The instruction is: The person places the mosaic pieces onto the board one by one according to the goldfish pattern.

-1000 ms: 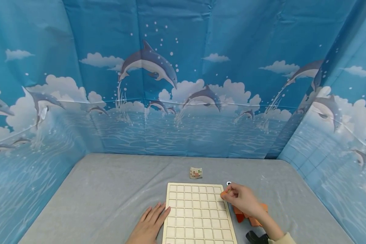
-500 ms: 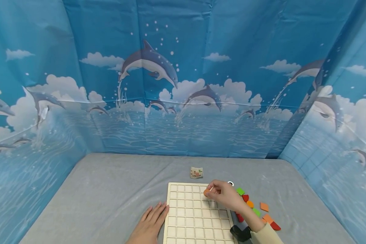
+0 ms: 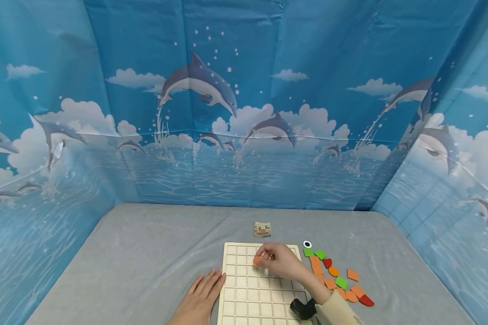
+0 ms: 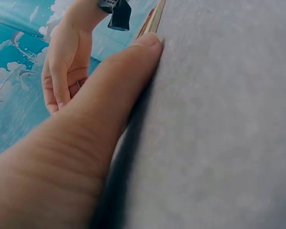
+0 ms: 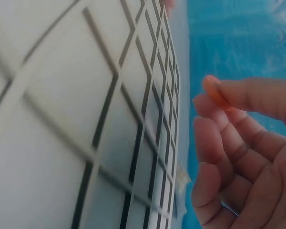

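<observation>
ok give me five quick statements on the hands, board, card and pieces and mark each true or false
1. The right hand pinches an orange piece. True.
2. That piece lies flat in a grid cell. False: it is held above the board.
3. A printed card lies beyond the board. True.
4. Every piece beside the board is orange. False: green pieces and red pieces lie there too.
5. The left hand rests at the board's left edge. True.

A small, orange, round-edged piece (image 3: 256,261) is pinched between thumb and finger of the right grip (image 3: 282,262). Below that grip, apart from the piece, a pale, wooden-looking rectangular board (image 3: 241,295) with square cells lies flat, its left edge at the left grip (image 3: 198,294).
</observation>
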Demonstrator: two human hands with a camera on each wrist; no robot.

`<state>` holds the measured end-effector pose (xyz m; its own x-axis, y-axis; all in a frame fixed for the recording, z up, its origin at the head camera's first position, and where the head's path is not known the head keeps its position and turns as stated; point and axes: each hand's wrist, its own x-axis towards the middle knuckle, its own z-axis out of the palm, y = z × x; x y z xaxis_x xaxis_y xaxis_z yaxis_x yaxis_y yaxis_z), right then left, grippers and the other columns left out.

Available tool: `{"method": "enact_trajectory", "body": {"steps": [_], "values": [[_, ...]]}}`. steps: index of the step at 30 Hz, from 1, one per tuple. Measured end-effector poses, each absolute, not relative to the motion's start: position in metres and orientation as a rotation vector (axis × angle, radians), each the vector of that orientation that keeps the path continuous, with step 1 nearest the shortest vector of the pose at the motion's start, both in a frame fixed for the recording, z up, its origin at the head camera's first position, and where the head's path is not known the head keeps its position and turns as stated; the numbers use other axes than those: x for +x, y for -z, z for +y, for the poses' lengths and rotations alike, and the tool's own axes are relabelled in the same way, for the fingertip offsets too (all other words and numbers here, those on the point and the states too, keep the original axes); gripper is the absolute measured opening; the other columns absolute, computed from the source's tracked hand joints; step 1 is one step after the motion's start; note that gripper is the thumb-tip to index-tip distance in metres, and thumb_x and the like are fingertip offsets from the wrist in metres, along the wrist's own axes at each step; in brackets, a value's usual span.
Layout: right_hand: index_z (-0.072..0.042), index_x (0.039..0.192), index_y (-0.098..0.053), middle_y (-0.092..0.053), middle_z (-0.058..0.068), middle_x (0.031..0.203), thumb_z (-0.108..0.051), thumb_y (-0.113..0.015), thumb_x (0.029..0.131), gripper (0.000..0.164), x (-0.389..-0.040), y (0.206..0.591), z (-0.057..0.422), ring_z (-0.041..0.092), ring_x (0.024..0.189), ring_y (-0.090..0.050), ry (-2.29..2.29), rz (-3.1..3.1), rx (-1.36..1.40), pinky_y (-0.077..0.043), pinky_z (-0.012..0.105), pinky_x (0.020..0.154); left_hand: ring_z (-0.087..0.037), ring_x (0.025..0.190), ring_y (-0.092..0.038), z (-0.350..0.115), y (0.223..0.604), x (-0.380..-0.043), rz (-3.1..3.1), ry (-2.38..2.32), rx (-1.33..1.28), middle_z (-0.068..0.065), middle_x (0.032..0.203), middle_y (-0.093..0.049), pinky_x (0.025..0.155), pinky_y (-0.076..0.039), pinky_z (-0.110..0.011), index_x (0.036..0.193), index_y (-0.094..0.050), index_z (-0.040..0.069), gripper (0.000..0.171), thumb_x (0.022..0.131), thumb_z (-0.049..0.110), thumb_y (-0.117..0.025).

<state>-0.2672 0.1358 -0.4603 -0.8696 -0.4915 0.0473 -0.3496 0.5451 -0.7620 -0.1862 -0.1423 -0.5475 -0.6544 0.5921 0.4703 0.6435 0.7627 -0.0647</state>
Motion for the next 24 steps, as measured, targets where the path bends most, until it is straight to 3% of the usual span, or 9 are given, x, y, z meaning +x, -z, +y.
{"method": "enact_trajectory", "body": {"steps": [10,24], "values": [[-0.013,0.093,-0.068,-0.058,-0.006,0.073,-0.02,-0.068,0.089,0.008,-0.267,0.463,0.109,0.009,0.056,-0.05,1.184,2.588,-0.859,-0.041,0.025,0.049,-0.025,0.131,-0.038,-0.141,0.547,-0.187,-2.514,0.188,-0.917,-0.011,0.144,-0.041,0.104,-0.014,-0.034,0.144,-0.036,0.002,0.109,0.074,0.085,-0.04],[-0.017,0.077,-0.064,-0.057,-0.009,0.065,-0.021,-0.075,0.082,0.013,-0.27,0.469,0.084,0.006,0.053,-0.05,1.124,2.635,-0.821,-0.042,0.024,0.05,-0.025,0.131,-0.039,-0.141,0.549,-0.187,-2.477,0.168,-0.904,-0.01,0.143,-0.042,0.103,-0.018,-0.035,0.144,-0.037,0.002,0.11,0.073,0.086,-0.037]]}}
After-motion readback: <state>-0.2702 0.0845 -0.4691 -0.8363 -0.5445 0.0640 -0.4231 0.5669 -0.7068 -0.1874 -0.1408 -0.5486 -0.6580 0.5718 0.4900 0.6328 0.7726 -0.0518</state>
